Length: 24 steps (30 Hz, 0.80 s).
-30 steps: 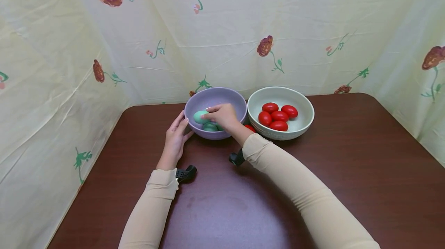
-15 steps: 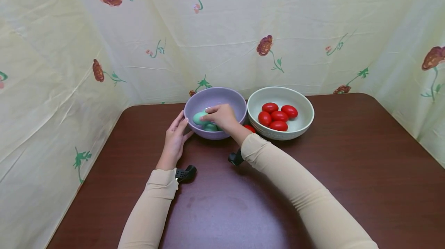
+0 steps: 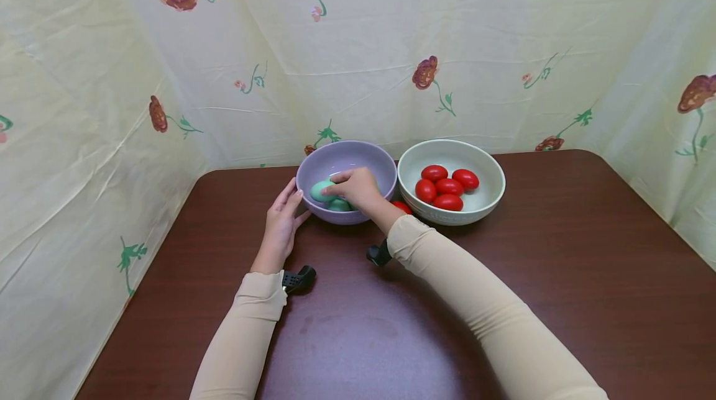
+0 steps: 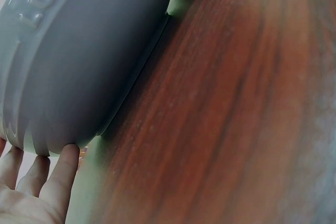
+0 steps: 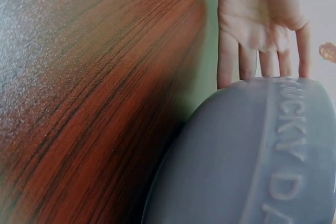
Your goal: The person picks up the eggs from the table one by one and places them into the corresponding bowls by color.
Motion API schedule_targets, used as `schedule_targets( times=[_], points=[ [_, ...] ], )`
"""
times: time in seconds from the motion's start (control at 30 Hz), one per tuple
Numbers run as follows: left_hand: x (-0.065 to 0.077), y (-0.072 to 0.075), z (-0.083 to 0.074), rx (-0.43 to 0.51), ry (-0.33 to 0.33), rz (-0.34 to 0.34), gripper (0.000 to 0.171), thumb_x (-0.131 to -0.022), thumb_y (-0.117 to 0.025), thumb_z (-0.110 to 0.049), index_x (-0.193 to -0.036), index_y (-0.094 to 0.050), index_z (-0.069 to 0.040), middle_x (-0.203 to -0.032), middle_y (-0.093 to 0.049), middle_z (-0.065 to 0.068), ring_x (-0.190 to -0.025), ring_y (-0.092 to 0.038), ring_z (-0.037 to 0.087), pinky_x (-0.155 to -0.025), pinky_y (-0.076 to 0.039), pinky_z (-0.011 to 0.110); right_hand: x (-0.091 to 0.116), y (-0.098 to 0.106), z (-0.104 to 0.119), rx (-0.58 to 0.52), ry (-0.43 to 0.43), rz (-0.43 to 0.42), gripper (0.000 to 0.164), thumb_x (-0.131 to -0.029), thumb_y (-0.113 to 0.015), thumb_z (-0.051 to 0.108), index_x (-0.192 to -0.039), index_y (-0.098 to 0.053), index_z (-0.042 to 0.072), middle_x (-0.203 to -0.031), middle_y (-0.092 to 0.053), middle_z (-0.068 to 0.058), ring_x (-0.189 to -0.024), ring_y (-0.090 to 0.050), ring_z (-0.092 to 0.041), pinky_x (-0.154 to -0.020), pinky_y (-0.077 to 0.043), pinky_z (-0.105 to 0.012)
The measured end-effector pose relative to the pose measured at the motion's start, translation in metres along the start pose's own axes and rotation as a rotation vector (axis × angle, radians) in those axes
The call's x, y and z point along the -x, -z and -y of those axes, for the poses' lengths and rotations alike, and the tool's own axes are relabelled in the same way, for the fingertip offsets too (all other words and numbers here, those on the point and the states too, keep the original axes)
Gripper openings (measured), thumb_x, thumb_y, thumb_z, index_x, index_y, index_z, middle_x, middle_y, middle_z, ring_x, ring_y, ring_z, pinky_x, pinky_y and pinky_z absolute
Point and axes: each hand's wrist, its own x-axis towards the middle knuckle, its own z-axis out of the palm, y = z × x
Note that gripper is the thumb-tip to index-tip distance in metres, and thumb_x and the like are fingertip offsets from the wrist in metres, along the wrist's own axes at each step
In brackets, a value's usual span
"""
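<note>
In the head view my right hand [image 3: 358, 189] reaches into the purple bowl [image 3: 360, 154]. Thumb and fingers pinch a light green egg [image 3: 319, 191] near the bowl's left inner wall. Below it lies another green egg [image 3: 338, 204], partly covered. My left hand [image 3: 281, 220] rests against the bowl's left outer side with its fingers extended. The left wrist view shows the fingertips of that hand [image 4: 47, 187] touching the bowl's outside [image 4: 89, 61]. Seen from the right wrist, the left hand [image 5: 257, 30] has straight fingers against the bowl [image 5: 220, 166]; the right hand is out of that view.
A white bowl [image 3: 486, 176] stands close on the right, with several red eggs [image 3: 449, 186] inside. Another red thing [image 3: 401, 206] shows partly between the bowls. The brown table [image 3: 358, 325] ends at a floral cloth [image 3: 347, 77] behind and to the sides.
The light green egg has shifted very slightly left and down in my right hand, covering more of the green egg below. My left hand and both bowls have stayed in place.
</note>
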Motion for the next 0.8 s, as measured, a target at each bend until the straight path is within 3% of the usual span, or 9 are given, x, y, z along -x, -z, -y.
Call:
schedule_targets(
  times=[0.23,0.37,0.5,0.8],
  points=[
    [-0.001,0.0,0.0,-0.008,0.009,0.003,0.055,-0.103,-0.053,-0.03,-0.155,-0.036,-0.023,-0.163,-0.033,-0.004,-0.143,-0.041,0.014,-0.113,-0.043,0.044,0.0,0.001,0.0,0.0,0.003,0.008,0.033,-0.079,-0.085,0.022,-0.109,-0.078,0.009,-0.109,-0.077,-0.005,-0.116,-0.062,-0.018,-0.099,-0.051,-0.029],
    [-0.002,0.0,0.001,0.0,0.011,-0.004,0.055,-0.103,-0.054,-0.03,-0.155,-0.037,-0.023,-0.162,-0.033,-0.003,-0.143,-0.041,0.015,-0.114,-0.042,0.046,0.003,0.001,-0.001,-0.039,0.019,-0.039,0.031,-0.082,-0.083,0.02,-0.11,-0.078,0.009,-0.108,-0.077,-0.004,-0.112,-0.063,-0.016,-0.095,-0.051,-0.026],
    [-0.002,-0.001,0.002,0.002,0.012,-0.003,0.056,-0.103,-0.055,-0.03,-0.155,-0.037,-0.023,-0.162,-0.034,-0.003,-0.143,-0.042,0.015,-0.114,-0.042,0.046,0.014,0.006,-0.003,-0.176,0.037,-0.086,0.029,-0.082,-0.082,0.021,-0.108,-0.078,0.009,-0.107,-0.078,-0.004,-0.112,-0.063,-0.015,-0.095,-0.052,-0.026],
    [-0.001,0.0,0.002,-0.001,-0.004,-0.007,0.055,-0.102,-0.055,-0.029,-0.154,-0.038,-0.022,-0.162,-0.035,-0.003,-0.143,-0.042,0.016,-0.113,-0.042,0.047,0.065,0.026,-0.017,-0.616,-0.058,0.035,0.036,-0.09,-0.074,0.014,-0.123,-0.069,0.001,-0.116,-0.074,-0.012,-0.104,-0.072,-0.015,-0.096,-0.055,-0.031]
  ],
)
